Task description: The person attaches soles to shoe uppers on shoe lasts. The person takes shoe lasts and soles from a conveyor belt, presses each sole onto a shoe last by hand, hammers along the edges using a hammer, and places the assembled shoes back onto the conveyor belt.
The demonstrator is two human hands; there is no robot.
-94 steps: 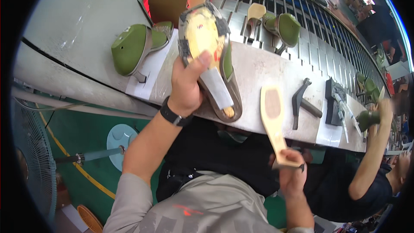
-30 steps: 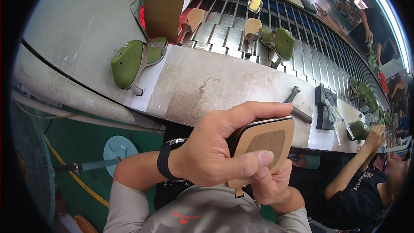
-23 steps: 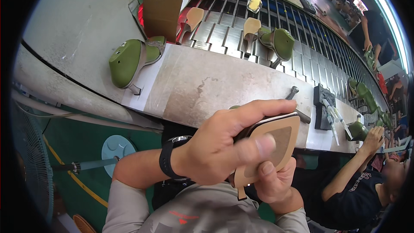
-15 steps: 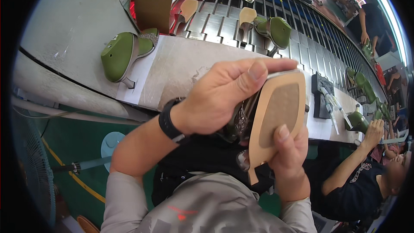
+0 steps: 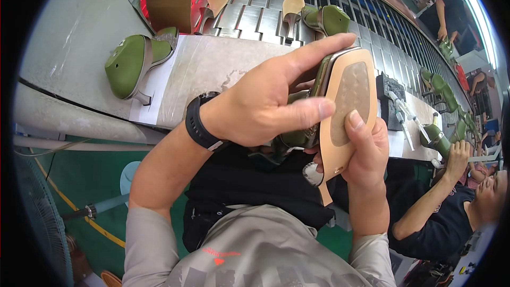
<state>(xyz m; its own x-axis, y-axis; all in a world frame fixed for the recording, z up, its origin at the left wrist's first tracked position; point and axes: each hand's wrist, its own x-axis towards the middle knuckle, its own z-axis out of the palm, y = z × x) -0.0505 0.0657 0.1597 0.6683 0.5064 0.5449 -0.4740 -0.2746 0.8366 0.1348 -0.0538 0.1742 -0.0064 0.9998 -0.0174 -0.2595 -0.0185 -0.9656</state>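
Observation:
Between my hands a green high-heeled shoe [image 5: 294,139] is turned so that its tan outsole [image 5: 340,146] faces up. The outsole has a greyish-brown rough middle and a narrow tongue at its lower end. My left hand [image 5: 265,103] grips the shoe from the left, its fingers reaching along the toe end and its thumb by the outsole's left edge. From the right, my right hand [image 5: 369,154] holds the shoe with its thumb pressed on the outsole; its other fingers are mostly hidden behind. Much of the upper is hidden by my left hand.
On the bench left stands another green shoe [image 5: 127,66] on white paper. Behind run conveyor slats [image 5: 260,24] with tan outsoles [image 5: 292,8] and a green shoe [image 5: 334,19]. Brushes [image 5: 401,107] lie on a black block at right. A co-worker's hand [image 5: 458,157] touches a green shoe.
The shoe and both hands have shifted slightly up and right in view. My left thumb has come down to the outsole's edge. The surrounding bench has slid a little left.

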